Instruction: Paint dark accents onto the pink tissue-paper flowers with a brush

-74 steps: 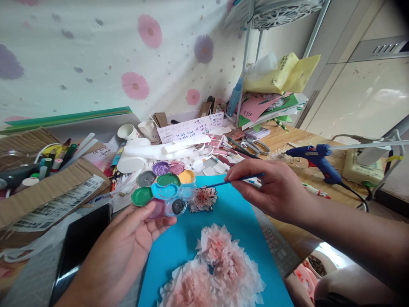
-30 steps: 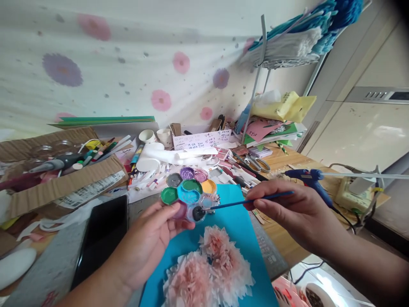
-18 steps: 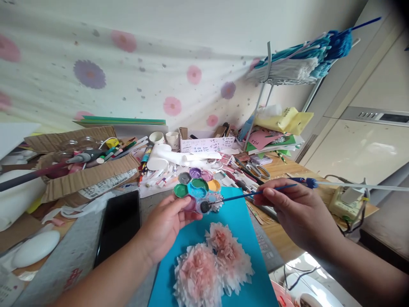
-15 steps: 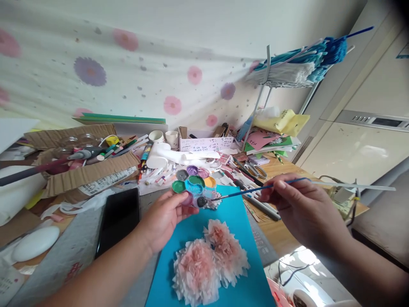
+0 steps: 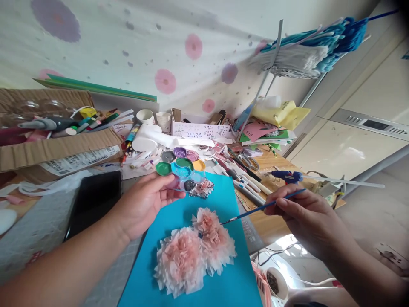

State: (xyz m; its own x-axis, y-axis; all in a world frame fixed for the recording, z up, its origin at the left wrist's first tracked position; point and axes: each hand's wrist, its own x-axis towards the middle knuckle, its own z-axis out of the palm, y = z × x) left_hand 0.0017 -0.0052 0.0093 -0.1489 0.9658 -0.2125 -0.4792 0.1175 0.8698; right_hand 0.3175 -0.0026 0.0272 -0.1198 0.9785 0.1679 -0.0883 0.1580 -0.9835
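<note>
My left hand (image 5: 148,202) grips a cluster of small round paint pots (image 5: 184,163) by its near edge, thumb on top. The pots hold green, purple, pink, yellow, blue and dark paint. Between the thumb and fingers of my right hand (image 5: 294,209) is a thin blue paintbrush (image 5: 260,208). Its tip is at the edge of the smaller pink-and-white tissue-paper flower (image 5: 220,241); whether it touches I cannot tell. A larger paper flower (image 5: 182,260) lies beside it on a blue sheet (image 5: 143,277). A dark-edged paper flower (image 5: 202,188) shows partly behind the paint pots.
A black phone (image 5: 94,200) and a cardboard box (image 5: 60,149) of pens are at left. Paper cups (image 5: 145,116), markers and scissors (image 5: 249,160) crowd the back. A blue glue gun (image 5: 287,175) lies beyond my right hand. Pipe cleaners (image 5: 300,53) stand in a rack at upper right.
The paintbrush has moved from the dark paint pot down to the smaller flower. My left hand still holds the paint pots. The view has shifted, uncovering the glue gun and dark-edged flower.
</note>
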